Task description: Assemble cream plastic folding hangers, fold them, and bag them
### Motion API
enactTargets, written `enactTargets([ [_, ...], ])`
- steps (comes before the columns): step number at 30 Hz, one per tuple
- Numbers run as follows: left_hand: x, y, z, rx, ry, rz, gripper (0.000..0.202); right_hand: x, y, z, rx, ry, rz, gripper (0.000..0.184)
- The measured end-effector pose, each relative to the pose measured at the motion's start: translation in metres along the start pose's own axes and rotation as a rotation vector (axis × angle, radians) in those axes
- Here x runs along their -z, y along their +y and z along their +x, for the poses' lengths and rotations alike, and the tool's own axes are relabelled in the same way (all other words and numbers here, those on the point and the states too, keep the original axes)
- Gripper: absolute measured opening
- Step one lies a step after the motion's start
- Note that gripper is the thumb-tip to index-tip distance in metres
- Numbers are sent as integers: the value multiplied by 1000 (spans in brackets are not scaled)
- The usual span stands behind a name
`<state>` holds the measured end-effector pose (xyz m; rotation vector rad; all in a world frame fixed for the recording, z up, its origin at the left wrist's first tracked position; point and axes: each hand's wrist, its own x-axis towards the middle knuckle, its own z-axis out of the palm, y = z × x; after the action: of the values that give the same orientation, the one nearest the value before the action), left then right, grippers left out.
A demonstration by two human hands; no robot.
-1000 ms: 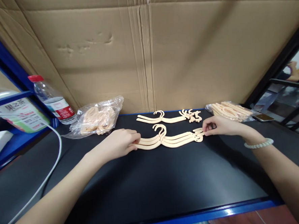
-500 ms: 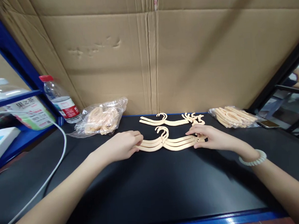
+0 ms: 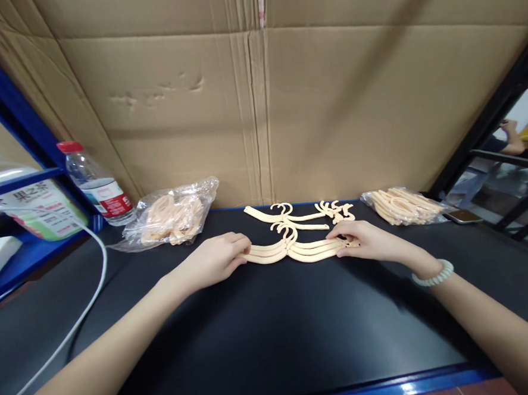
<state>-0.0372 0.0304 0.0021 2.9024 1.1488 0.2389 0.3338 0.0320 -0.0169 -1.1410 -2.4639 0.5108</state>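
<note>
A small stack of cream plastic clothes hangers point(image 3: 309, 251) lies in the middle of the black tabletop, hooks pointing away from me. My left hand point(image 3: 218, 257) pinches the left ends of the stack between thumb and fingers. At the right ends, my right hand point(image 3: 371, 240) is closed the same way, partly hiding some small cream pieces beneath its fingers. Just behind the stack lie more hangers point(image 3: 258, 215), one of them skewed with its right arm nearer me. Beside them sits a little pile of loose cream hooks point(image 3: 336, 210).
Clear plastic bags of cream hanger parts lie at the back left point(image 3: 171, 218) and back right point(image 3: 405, 205). Next to the right bag is a phone point(image 3: 464, 216). A red-capped bottle point(image 3: 107, 198) and a white cable point(image 3: 99, 279) are at left. Cardboard point(image 3: 351, 97) walls the back.
Behind the stack, one hanger has turned so its right arm lies closer to me. Both hands keep their hold on the stack. The camera view has shifted slightly.
</note>
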Motion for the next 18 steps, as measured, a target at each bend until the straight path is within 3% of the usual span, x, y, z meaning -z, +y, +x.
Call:
enactTargets([
  [8,3,-1,-1,-7,18,-28,12,-2,-1,1,13,41,18,30],
  [10,1,-5,-2,-16,44,-51,12,-2,1,2,2,152,20,25],
  [14,-1,-12,-2,4,101,-79,16,3,17,0,-109,519,-43,28],
  [18,0,-17,-1,79,129,-41,19,12,45,-7,-225,609,-146,26],
])
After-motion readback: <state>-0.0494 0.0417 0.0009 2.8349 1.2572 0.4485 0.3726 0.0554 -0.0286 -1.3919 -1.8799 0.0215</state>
